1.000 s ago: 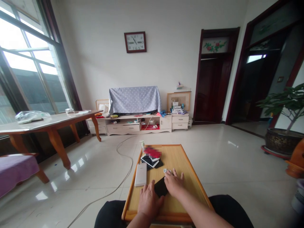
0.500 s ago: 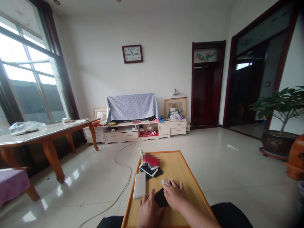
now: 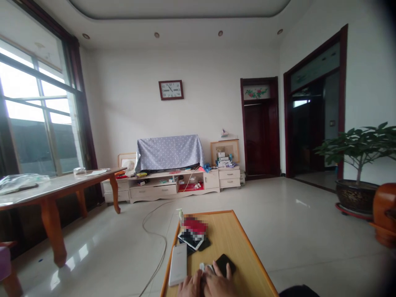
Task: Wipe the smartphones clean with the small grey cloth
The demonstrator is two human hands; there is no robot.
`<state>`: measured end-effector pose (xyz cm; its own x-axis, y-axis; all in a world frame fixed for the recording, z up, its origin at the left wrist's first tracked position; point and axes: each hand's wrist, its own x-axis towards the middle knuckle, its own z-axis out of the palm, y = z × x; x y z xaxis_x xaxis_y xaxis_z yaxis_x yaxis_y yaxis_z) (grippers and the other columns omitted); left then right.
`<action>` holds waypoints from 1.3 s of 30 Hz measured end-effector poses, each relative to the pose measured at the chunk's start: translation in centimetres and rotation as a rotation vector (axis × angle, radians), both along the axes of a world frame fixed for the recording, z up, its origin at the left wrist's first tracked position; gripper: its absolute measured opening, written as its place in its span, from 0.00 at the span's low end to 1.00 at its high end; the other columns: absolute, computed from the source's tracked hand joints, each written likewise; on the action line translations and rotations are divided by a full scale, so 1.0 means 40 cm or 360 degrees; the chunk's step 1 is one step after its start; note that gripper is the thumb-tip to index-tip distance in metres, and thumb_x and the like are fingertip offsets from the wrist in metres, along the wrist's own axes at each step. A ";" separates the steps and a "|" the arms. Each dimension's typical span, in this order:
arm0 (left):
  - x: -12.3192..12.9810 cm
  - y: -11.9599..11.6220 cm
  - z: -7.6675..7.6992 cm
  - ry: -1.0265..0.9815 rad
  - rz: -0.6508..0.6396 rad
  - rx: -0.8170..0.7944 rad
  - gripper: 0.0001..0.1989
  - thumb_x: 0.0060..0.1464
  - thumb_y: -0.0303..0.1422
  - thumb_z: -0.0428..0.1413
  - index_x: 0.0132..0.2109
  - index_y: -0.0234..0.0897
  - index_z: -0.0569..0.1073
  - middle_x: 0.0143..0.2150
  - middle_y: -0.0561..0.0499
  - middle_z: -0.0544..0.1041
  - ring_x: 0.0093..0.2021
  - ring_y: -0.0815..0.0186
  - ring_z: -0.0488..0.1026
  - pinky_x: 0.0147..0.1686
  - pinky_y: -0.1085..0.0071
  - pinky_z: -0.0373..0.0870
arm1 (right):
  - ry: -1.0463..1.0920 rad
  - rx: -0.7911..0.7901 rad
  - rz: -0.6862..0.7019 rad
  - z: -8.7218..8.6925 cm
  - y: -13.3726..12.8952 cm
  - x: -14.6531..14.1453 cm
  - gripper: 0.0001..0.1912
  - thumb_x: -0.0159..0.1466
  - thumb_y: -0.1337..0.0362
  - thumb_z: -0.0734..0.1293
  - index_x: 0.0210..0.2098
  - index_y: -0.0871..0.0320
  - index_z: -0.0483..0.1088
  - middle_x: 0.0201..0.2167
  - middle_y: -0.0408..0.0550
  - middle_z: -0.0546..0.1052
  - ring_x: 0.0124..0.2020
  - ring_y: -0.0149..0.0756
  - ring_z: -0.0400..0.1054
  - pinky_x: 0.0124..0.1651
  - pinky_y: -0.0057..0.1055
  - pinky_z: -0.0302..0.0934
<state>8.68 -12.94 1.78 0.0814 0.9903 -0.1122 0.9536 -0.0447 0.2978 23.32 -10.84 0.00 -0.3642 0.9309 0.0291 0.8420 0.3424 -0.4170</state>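
Large table: at the far left of my view, the large table (image 3: 63,182) carries a crumpled plastic bag (image 3: 24,181).
Cable: left of bottom centre, the cable (image 3: 166,242) loops over the floor.
Silver phone: lower centre, the silver phone (image 3: 178,264) lies near the left edge of the low table (image 3: 230,233), its long axis running up the frame.
Left hand: at the bottom edge, just right of the silver phone's lower end, I see the left hand (image 3: 189,285) with bent fingers; the frame cuts it off, so I can't tell whether it grasps anything.
Pile: above the hands, a red item (image 3: 195,226) lies over a white-edged device (image 3: 191,240).
White wad: directly above where the hands meet, the white wad (image 3: 202,267) sits at the fingers; I can't tell if it is pinched.
Right hand: at bottom centre, the right hand (image 3: 218,285) has two fingers spread, its grip hidden from me.
Black slab: the black slab (image 3: 226,264) lies to the upper right of the right hand, clearly the nearer one; fingers cover its lower left, so I judge its long axis slants lower left to upper right, without certainty.
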 end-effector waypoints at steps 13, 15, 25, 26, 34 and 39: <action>0.020 -0.032 0.003 0.0014 -0.0019 0.0288 0.36 0.49 0.47 0.54 0.64 0.40 0.64 0.61 0.45 0.72 0.62 0.53 0.65 0.60 0.63 0.56 | -0.0079 0.0047 -0.0499 0.065 0.004 0.108 0.27 0.72 0.51 0.47 0.65 0.42 0.63 0.69 0.44 0.60 0.73 0.56 0.40 0.66 0.70 0.23; 0.023 -0.030 0.003 0.0021 -0.0028 0.0295 0.33 0.52 0.45 0.53 0.64 0.41 0.65 0.61 0.45 0.73 0.61 0.54 0.66 0.59 0.63 0.56 | -0.0017 0.0038 -0.0350 0.051 -0.020 0.073 0.27 0.73 0.50 0.46 0.65 0.41 0.62 0.69 0.43 0.60 0.72 0.56 0.42 0.66 0.69 0.24; 0.021 -0.031 -0.006 0.0020 -0.0040 0.0294 0.35 0.51 0.47 0.54 0.64 0.41 0.64 0.60 0.44 0.73 0.61 0.54 0.66 0.58 0.62 0.57 | 0.0045 0.0041 -0.0436 0.067 -0.027 0.124 0.29 0.73 0.49 0.44 0.63 0.40 0.65 0.68 0.40 0.62 0.72 0.59 0.40 0.65 0.71 0.25; 0.022 -0.030 -0.004 0.0021 -0.0031 0.0289 0.35 0.50 0.47 0.54 0.64 0.41 0.64 0.60 0.44 0.73 0.61 0.53 0.66 0.58 0.62 0.57 | 0.0015 0.0027 -0.0512 0.073 -0.018 0.133 0.29 0.72 0.48 0.44 0.64 0.42 0.65 0.68 0.41 0.61 0.72 0.60 0.39 0.65 0.71 0.25; 0.024 -0.043 0.026 0.0013 -0.0038 0.0218 0.26 0.57 0.37 0.47 0.63 0.43 0.66 0.60 0.47 0.73 0.61 0.58 0.66 0.59 0.65 0.55 | 0.0180 0.0021 -0.0012 0.022 -0.112 0.042 0.27 0.73 0.49 0.45 0.68 0.34 0.55 0.68 0.38 0.62 0.72 0.53 0.44 0.68 0.66 0.26; 0.022 -0.044 0.025 -0.0014 -0.0032 0.0233 0.33 0.51 0.46 0.54 0.63 0.42 0.65 0.60 0.45 0.73 0.61 0.54 0.65 0.59 0.63 0.56 | 0.0047 0.0038 -0.0337 0.049 -0.059 0.097 0.28 0.72 0.49 0.45 0.65 0.38 0.61 0.68 0.39 0.62 0.73 0.55 0.38 0.67 0.67 0.23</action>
<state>9.57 -14.68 2.78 0.1015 0.9942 0.0344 0.9495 -0.1071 0.2951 27.21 -13.21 1.94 -0.1595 0.9854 0.0598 0.8835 0.1695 -0.4366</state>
